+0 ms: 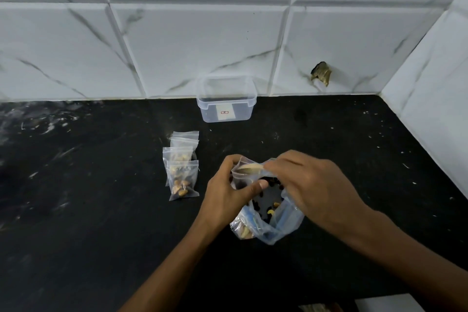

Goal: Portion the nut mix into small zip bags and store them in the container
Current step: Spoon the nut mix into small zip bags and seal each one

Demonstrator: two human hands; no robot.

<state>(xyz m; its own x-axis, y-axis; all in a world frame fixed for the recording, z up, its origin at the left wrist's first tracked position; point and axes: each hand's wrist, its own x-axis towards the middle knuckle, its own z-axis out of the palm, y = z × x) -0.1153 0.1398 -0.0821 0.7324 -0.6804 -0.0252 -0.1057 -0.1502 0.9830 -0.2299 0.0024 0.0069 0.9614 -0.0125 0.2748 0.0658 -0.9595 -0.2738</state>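
Three filled small bags (181,167) lie in an overlapping row to the left of your left hand (228,192), their long axes running roughly toward the wall, and the clear container (226,99) stands open farther back against the tiles, well apart from both hands. Your left hand pinches a small zip bag (244,172) by its mouth, right over the big bag of nut mix (268,218). Your right hand (314,185) curls its fingers down at that same mouth (what they pinch, a nut or the bag's lip, I cannot tell). Once this bag is sealed, your left hand is the nearer one to set it with the others, I judge.
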